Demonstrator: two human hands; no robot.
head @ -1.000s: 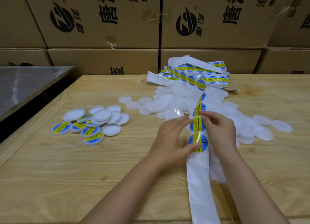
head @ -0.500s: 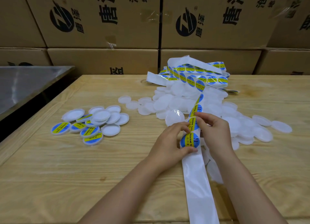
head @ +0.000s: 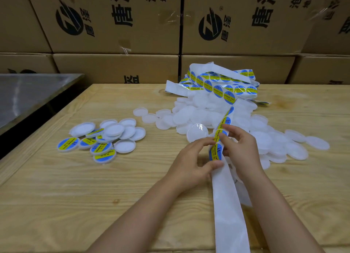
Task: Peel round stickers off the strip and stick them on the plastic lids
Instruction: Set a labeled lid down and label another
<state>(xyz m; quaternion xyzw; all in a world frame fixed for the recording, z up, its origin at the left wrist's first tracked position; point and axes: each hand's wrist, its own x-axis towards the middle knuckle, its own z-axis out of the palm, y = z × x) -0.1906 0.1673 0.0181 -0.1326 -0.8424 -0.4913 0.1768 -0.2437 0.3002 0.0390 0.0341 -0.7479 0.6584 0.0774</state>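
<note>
A long white backing strip [head: 228, 205] with round blue-and-yellow stickers runs from a tangled heap [head: 217, 84] at the back down to the table's front edge. My left hand [head: 191, 161] pinches the strip's edge between thumb and fingers just below a sticker [head: 216, 151]. My right hand [head: 240, 148] pinches the strip just above that sticker, which stands turned on edge. A large pile of plain white plastic lids [head: 204, 114] lies behind my hands. One clear lid [head: 196, 133] sits just beyond my left fingers.
A small group of lids [head: 102, 139], some with stickers on them, lies at the left of the wooden table [head: 75, 196]. Cardboard boxes [head: 113, 25] are stacked along the back. A metal surface [head: 28, 93] adjoins the table's left side.
Both hands drew the strip lower and nearer to me. The sticker between my fingers has turned from facing me to nearly edge-on.
</note>
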